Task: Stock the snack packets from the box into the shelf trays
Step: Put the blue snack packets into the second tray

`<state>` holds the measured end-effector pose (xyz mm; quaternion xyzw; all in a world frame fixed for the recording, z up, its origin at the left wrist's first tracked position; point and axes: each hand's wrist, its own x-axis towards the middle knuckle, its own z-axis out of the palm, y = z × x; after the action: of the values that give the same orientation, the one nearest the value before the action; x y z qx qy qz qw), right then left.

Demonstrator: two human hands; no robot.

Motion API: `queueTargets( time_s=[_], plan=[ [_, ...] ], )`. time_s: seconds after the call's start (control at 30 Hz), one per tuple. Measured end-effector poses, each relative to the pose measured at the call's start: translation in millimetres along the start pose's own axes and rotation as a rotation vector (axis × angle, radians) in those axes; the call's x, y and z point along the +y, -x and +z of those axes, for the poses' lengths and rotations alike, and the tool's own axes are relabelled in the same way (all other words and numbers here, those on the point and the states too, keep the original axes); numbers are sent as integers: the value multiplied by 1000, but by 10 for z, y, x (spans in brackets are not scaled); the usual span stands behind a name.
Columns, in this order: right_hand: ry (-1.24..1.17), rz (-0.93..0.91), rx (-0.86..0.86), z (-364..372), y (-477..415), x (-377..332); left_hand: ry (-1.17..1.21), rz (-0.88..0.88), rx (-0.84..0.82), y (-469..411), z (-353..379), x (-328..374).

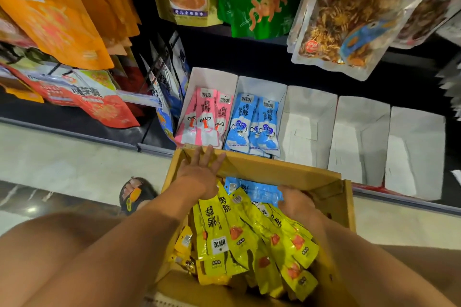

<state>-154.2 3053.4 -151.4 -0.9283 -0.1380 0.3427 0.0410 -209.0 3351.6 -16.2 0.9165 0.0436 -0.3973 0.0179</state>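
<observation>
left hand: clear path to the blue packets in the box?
Probably yes. The left hand is open at the box's far wall, and the blue packets lie exposed just right of it; only yellow packets overlap their near edge.

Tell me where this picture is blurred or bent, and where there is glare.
In the head view, the hanging bags at top right are smeared by motion; the wide lens bows the shelf edge; the yellow packets in the box catch glossy highlights; the floor reflects a lamp.

Glossy plastic packets [249, 237], matt cardboard box [274, 172]
</observation>
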Motion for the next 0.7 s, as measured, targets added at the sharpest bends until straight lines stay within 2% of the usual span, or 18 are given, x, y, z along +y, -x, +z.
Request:
queueTargets(
  time_s=[0.27, 0.47, 0.7],
  plan=[
    [5, -15, -51, 296, -268, -96, 9, -8, -40, -36, 18, -4],
    [138, 66, -1, 406, -309, -203, 15, 11, -49, -20, 10, -16],
    [125, 134, 45, 461, -221, -261, 18, 4, -59, -29, 3, -16]
  ],
)
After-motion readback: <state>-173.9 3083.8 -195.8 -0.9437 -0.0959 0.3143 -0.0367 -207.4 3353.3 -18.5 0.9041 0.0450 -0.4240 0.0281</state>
